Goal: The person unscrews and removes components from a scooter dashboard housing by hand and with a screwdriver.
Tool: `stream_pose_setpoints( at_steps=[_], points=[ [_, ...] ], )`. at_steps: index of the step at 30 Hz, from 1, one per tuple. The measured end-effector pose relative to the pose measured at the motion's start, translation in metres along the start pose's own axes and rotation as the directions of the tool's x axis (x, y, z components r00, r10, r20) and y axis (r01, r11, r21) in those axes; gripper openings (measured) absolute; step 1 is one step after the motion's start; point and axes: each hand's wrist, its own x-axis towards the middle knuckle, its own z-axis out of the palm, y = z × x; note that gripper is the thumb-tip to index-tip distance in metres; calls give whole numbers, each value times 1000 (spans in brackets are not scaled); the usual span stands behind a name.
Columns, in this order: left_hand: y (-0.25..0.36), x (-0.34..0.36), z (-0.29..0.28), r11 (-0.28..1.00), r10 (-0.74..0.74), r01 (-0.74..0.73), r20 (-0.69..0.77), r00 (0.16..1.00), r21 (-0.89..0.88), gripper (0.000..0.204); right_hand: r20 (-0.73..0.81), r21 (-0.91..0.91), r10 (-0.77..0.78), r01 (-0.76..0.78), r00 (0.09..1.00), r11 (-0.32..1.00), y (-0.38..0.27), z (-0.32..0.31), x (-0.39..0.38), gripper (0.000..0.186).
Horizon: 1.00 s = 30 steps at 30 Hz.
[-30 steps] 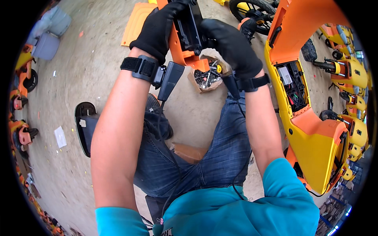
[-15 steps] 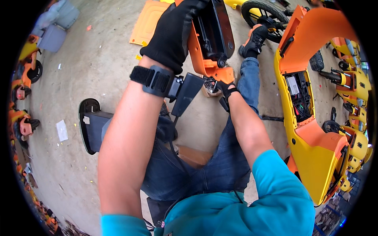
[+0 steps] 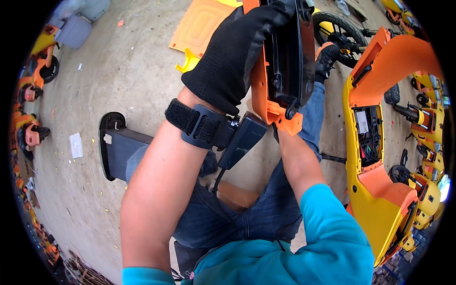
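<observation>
My left hand (image 3: 232, 57), in a black knit glove, is closed around the orange side of an orange and black scooter body part (image 3: 288, 61). The part is raised in front of me, tilted, with its glossy black inner piece facing me and an orange lug (image 3: 285, 118) at the lower end. My right hand is behind that lower end; only a dark sliver of its glove (image 3: 275, 133) shows beside the lug, and its fingers are hidden. A wrist strap with a black box (image 3: 244, 140) and cable sits on my left forearm.
At my right stands a yellow and orange scooter body (image 3: 375, 209) with an open wiring bay (image 3: 369, 137). An orange panel (image 3: 199, 26) and a yellow piece (image 3: 188, 60) lie ahead. A black post with a plate (image 3: 111, 147) is at left. Several scooters line both sides.
My left hand and the scooter part have moved right and nearer to me. The part now covers most of my right hand, and a box of small hardware beneath has gone out of sight.
</observation>
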Motion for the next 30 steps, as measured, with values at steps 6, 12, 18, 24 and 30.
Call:
stream_pose_setpoints(
  at_steps=[6, 12, 18, 24, 30],
  points=[
    [-25, 15, -32, 890, 383, -400, 118, 916, 217, 26, 325, 14, -387, 405, 863, 914, -13, 6, 10, 27],
    [-23, 10, -26, 890, 336, -376, 188, 923, 256, 27, 636, 771, -290, -582, 715, 257, 12, 51, 34, 27],
    [-16, -2, -27, 872, 392, -423, 168, 905, 244, 27, 586, 537, -412, 47, 698, 842, -46, -17, 15, 37],
    [-24, 5, -28, 794, 490, -541, 235, 839, 275, 26, 460, 354, -476, 338, 749, 872, -54, -56, 11, 43],
    [-12, -4, -13, 961, 240, -244, 41, 970, 131, 24, 336, 347, -548, 440, 766, 828, -56, -51, 6, 42]
  ],
)
